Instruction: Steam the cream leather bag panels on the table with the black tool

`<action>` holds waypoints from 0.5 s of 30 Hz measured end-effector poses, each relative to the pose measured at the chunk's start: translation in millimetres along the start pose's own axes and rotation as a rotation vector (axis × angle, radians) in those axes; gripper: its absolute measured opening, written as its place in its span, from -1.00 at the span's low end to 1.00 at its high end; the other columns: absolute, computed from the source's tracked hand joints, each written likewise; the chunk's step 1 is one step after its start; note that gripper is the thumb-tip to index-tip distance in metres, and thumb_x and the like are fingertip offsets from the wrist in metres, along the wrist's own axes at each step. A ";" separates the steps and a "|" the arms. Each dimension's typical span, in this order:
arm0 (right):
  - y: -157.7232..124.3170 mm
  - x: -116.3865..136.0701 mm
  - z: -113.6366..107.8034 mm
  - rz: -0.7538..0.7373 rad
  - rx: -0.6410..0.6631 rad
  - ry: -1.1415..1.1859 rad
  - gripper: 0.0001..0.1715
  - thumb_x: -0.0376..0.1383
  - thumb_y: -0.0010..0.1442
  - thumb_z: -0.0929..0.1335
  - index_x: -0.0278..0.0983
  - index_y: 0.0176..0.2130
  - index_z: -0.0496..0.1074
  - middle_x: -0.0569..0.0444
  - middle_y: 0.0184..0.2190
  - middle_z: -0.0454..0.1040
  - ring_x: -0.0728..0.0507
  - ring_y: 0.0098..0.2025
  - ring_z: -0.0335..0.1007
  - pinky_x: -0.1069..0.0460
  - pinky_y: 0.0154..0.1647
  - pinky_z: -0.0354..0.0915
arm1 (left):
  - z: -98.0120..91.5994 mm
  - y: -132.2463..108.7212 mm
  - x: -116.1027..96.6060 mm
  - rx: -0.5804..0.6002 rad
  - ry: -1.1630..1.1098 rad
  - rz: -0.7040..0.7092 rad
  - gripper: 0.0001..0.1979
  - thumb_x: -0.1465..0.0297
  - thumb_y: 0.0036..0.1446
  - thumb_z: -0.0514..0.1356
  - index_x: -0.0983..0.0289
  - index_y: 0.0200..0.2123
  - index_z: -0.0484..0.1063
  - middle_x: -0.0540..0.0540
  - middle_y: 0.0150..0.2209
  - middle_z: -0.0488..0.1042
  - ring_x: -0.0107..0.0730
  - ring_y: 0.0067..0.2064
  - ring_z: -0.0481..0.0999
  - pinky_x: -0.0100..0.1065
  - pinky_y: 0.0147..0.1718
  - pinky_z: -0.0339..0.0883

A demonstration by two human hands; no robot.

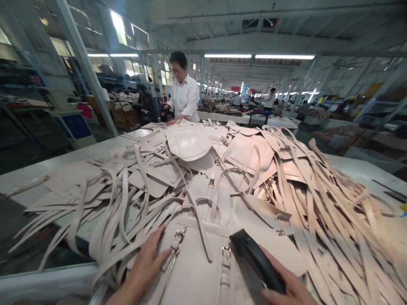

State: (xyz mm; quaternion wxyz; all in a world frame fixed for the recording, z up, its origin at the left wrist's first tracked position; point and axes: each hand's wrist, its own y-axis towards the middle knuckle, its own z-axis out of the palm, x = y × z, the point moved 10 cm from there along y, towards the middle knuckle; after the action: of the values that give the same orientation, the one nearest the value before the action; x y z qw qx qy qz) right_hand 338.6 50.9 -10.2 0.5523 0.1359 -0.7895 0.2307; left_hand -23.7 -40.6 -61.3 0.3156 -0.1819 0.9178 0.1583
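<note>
My left hand (144,267) lies flat with fingers stretched out on a cream leather bag panel (197,271) at the near edge of the table, beside a small metal buckle (179,237). My right hand (288,286) is wrapped round a black hand tool (256,260) whose tip rests on the same panel, next to a strap with a buckle (225,254). A large heap of cream bag panels (190,144) and long straps (327,212) covers the table beyond my hands.
A person in a white shirt (184,99) stands at the far end of the white table (95,150), hands on the pile. Racks and boxes (124,114) stand at left, more work tables and people (270,99) behind. The table's near left edge (47,277) is close.
</note>
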 end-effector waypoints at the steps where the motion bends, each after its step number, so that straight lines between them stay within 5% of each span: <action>1: 11.2 4.3 11.7 0.037 0.084 0.031 -0.20 -0.30 -0.16 0.33 -0.24 0.12 0.21 0.04 -0.16 0.51 -0.25 -0.18 0.45 0.00 -0.31 0.40 | 4.7 -5.0 -2.4 -0.011 0.054 0.032 -0.44 0.27 -0.03 0.14 0.21 0.09 0.23 0.19 0.09 0.29 -0.09 0.11 0.27 -0.06 0.07 0.15; 3: 30.4 13.5 26.3 0.111 0.144 0.059 -0.14 -0.37 -0.17 0.30 -0.18 0.16 0.12 0.15 -0.44 0.52 -0.12 -0.53 0.42 0.08 -0.63 0.31 | 11.6 -10.5 -11.5 -0.037 0.150 0.098 -0.52 0.26 -0.04 0.15 0.16 0.02 0.34 0.19 0.08 0.31 -0.05 0.10 0.27 -0.02 0.04 0.18; 5: 46.3 27.7 30.0 0.106 0.092 0.066 -0.15 -0.37 -0.13 0.29 -0.16 0.17 0.08 0.26 -0.62 0.40 -0.04 -0.68 0.29 0.12 -0.71 0.20 | 13.4 -13.1 -19.2 -0.060 0.210 0.129 -0.58 0.28 -0.04 0.15 0.13 -0.05 0.40 0.20 0.07 0.31 -0.01 0.09 0.28 0.04 0.03 0.16; 10: 47.6 44.4 18.9 0.037 -0.096 0.028 -0.12 -0.24 -0.02 0.30 -0.21 0.23 -0.09 0.27 -0.71 0.34 -0.06 -0.69 0.26 0.09 -0.66 0.22 | 2.9 -18.1 -26.9 -0.098 0.120 0.072 -0.66 0.27 -0.05 0.15 0.13 -0.14 0.45 0.16 0.02 0.36 -0.03 0.07 0.30 0.03 0.01 0.18; 15: 23.6 14.2 32.1 0.132 0.087 -0.038 -0.11 -0.23 -0.12 0.32 -0.24 0.20 0.06 0.14 -0.53 0.50 -0.12 -0.60 0.36 0.04 -0.59 0.30 | 14.6 -28.3 -33.4 -0.088 -0.230 -0.108 -0.63 0.30 -0.01 0.10 0.21 -0.10 0.42 0.15 -0.01 0.38 -0.11 0.07 0.30 -0.10 0.05 0.19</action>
State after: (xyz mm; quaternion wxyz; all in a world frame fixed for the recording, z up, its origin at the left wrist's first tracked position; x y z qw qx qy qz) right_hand 296.5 55.1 -11.0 0.5144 0.1116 -0.7963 0.2981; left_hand 20.7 -51.9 -56.0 0.4185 -0.2255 0.8565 0.2010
